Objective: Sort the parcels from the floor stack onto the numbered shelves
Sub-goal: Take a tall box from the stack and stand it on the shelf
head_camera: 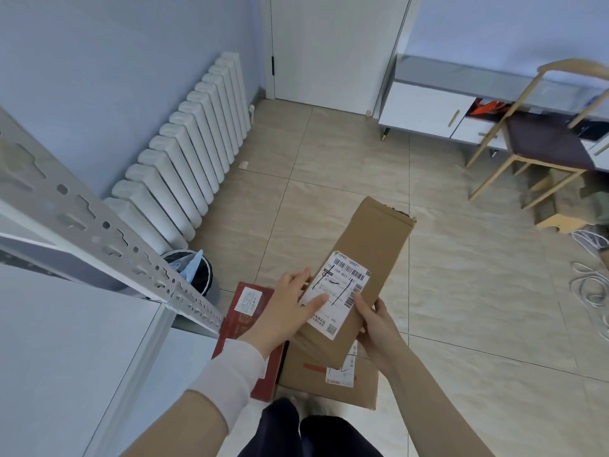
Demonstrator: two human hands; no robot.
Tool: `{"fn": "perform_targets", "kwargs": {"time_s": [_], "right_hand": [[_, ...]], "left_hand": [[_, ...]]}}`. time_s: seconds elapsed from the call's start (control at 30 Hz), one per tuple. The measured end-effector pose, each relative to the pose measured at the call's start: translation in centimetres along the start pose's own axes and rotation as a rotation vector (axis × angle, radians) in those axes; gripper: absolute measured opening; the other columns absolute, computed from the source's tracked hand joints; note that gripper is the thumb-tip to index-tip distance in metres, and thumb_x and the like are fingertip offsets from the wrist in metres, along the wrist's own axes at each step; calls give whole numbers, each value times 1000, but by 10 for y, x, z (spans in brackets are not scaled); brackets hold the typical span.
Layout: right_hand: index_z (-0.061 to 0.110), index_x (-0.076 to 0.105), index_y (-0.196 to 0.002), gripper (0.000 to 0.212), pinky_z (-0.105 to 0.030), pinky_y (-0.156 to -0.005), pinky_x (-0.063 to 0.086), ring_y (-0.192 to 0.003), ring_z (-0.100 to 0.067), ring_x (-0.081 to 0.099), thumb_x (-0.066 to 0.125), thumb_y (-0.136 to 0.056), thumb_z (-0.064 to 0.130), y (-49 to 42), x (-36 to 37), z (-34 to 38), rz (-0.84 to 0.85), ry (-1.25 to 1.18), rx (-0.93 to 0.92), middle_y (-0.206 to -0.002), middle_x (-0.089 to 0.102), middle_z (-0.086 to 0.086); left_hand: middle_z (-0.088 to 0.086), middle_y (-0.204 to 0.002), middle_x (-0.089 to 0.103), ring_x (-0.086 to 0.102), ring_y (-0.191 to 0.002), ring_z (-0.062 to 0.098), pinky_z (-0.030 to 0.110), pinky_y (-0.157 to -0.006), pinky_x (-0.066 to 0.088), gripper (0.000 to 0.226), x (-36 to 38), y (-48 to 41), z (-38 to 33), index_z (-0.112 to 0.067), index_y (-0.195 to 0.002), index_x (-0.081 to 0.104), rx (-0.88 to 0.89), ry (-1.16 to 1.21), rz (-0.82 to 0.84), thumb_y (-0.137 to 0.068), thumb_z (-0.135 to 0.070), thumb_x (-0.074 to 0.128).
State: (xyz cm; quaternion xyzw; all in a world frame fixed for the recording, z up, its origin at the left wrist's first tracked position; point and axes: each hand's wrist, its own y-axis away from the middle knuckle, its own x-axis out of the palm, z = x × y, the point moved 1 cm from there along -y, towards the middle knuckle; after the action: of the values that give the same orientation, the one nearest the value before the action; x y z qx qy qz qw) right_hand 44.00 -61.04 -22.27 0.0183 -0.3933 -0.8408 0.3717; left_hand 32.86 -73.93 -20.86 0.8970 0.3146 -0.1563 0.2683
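Parcel (370,255) | right hand (379,328) grips near edge | left hand (290,306) flat on label (339,291) | floor (468,291) open rightward

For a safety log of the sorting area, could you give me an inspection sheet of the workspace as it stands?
Surface: beige tiled floor.
Job's things: long parcel held up; red box and brown box on floor beneath; shelf frame left.
Clutter: bin, paper scrap.
Hands: right hand grips long parcel; left hand rests on its label, fingers straight.
Cables: white cables on floor, right.
Surroundings: radiator, door, cabinet, chair.
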Motion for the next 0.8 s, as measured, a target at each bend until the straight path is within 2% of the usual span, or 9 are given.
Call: {"fn": "perform_targets", "kwargs": {"time_s": [0.1, 0.2, 0.37, 0.47, 0.57, 0.6, 0.67, 0.73, 0.8], "right_hand": [[17, 32, -143, 55, -29, -75, 51, -103, -14, 61, 55, -93, 24, 4, -4, -3, -5, -7, -9, -127, 60, -3], [19, 32, -143, 54, -28, -80, 50, -108, -13, 59, 54, -94, 26, 11, -5, -4, 7, 33, -16, -128, 59, -1], [16, 39, -139, 48, -39, -95, 49, -111, -20, 60, 52, -94, 27, 27, -16, -8, 35, 13, -13, -124, 62, -4], [24, 42, -138, 43, -38, -82, 55, -105, -21, 64, 49, -96, 31, 38, -26, -11, 72, 48, -12, -121, 65, -2], [31, 37, -141, 46, -35, -78, 56, -106, -18, 64, 46, -97, 33, 45, -45, -12, 144, 129, -1, -125, 63, 2], [32, 36, -142, 46, -31, -74, 57, -105, -16, 64, 46, -97, 34, 47, -54, -11, 177, 161, 0, -125, 63, 3], [34, 34, -143, 47, -23, -66, 55, -101, -11, 64, 44, -98, 34, 50, -73, -10, 230, 229, 2, -127, 61, 6], [35, 32, -144, 47, -24, -71, 53, -106, -13, 62, 43, -98, 35, 56, -92, -13, 248, 266, 22, -133, 57, 5], [35, 31, -145, 48, -28, -76, 53, -115, -17, 58, 42, -98, 36, 68, -109, -19, 276, 294, 50, -138, 53, 3]], "left_hand": [[-8, -135, 39, 44, -114, 3, 14, -87, 36, 51, 1, 0, 5, -29, -139, 40, -23, 109, 11, -91, -41, 53], [-8, -131, 49, 53, -108, -1, 9, -72, 43, 32, 9, 8, 6, -37, -123, 44, -55, 297, -14, -92, -33, 55], [-15, -123, 58, 59, -106, 0, 16, -78, 49, 36, 36, 36, -3, -37, -128, 43, -100, 569, -61, -94, -29, 52], [-14, -120, 60, 60, -107, 3, 20, -79, 50, 38, 61, 51, -7, -37, -131, 41, -134, 644, -181, -94, -32, 51], [-17, -115, 58, 57, -101, -2, 15, -75, 46, 32, 93, 68, -14, -42, -126, 38, -197, 673, -317, -95, -39, 45], [-17, -116, 57, 55, -103, -3, 15, -77, 46, 31, 105, 73, -16, -41, -126, 39, -218, 681, -359, -96, -41, 43], [-12, -127, 54, 51, -116, 5, 27, -97, 44, 43, 128, 82, -18, -39, -133, 42, -252, 680, -441, -93, -53, 42], [-11, -134, 51, 47, -125, 12, 39, -109, 37, 53, 152, 95, -18, -41, -136, 43, -287, 676, -479, -87, -62, 44], [-9, -132, 54, 48, -123, 11, 36, -108, 37, 43, 172, 115, -26, -35, -133, 48, -282, 731, -539, -93, -49, 42]]}}
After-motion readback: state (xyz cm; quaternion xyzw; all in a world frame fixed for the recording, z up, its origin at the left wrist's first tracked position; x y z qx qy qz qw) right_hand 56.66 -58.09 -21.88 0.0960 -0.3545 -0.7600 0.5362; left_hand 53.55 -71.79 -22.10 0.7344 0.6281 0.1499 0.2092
